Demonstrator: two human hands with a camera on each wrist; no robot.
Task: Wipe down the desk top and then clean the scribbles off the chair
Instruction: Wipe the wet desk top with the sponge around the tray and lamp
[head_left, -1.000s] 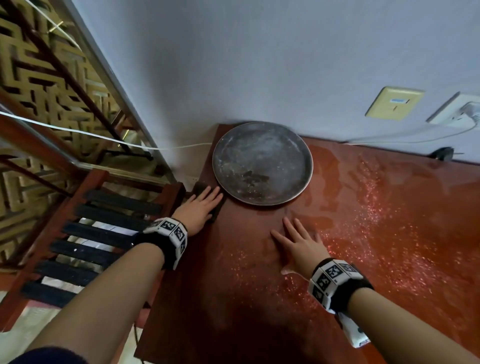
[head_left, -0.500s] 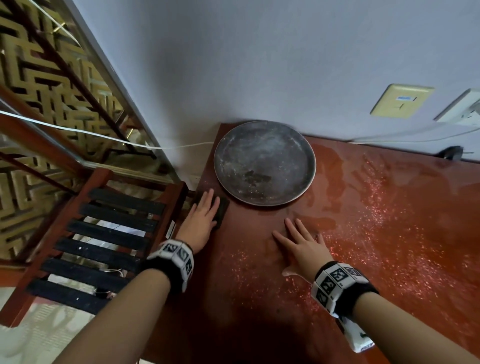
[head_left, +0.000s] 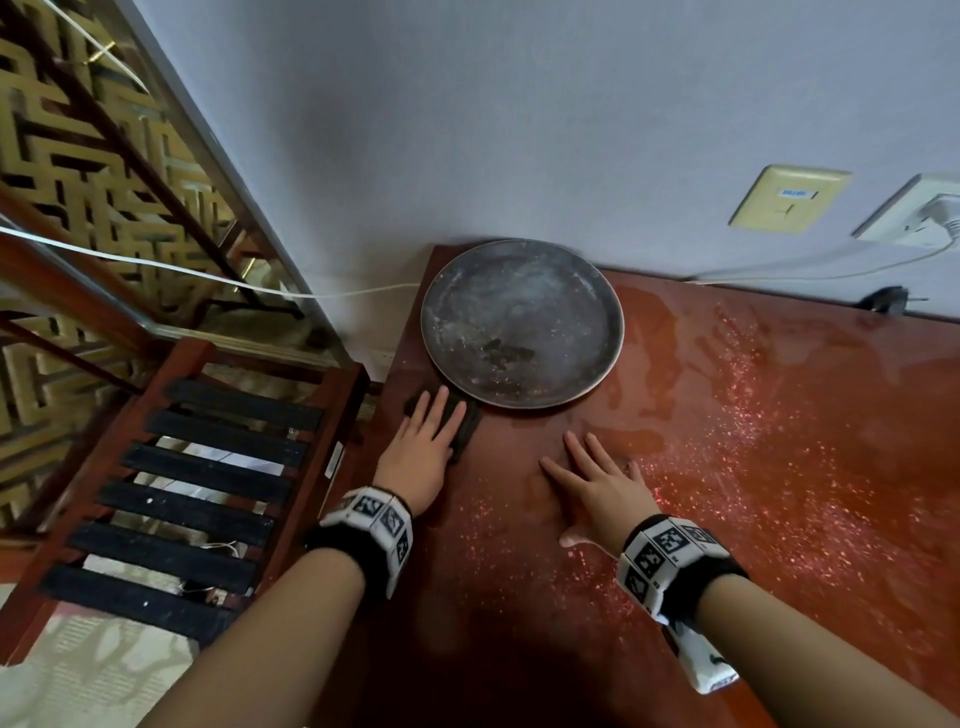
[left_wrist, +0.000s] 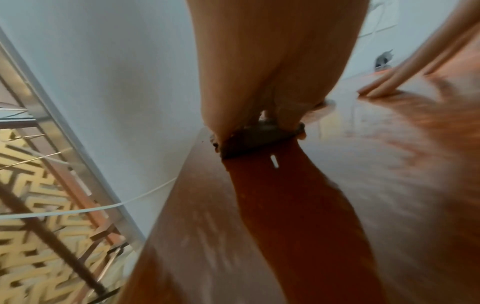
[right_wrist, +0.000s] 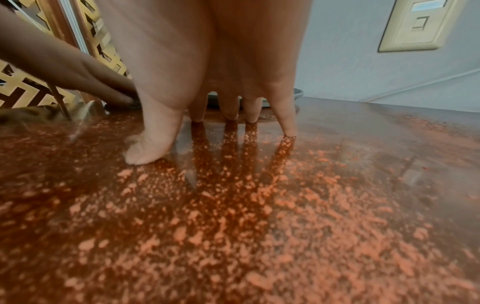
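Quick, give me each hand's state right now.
Left hand: open, straight fingers pressing the dark cloth flat on the desk top.
Right hand: open, flat on the desk top, holding nothing.

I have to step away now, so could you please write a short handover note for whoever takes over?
Left hand: fingers straight, pressing the dark cloth flat near the desk corner, just in front of the round metal tray.
Right hand: open, flat on the desk, holding nothing.
Done: streaks by the tray look wiped.
Left: speckled residue covers the desk's right part; the slatted chair to the left is untouched.
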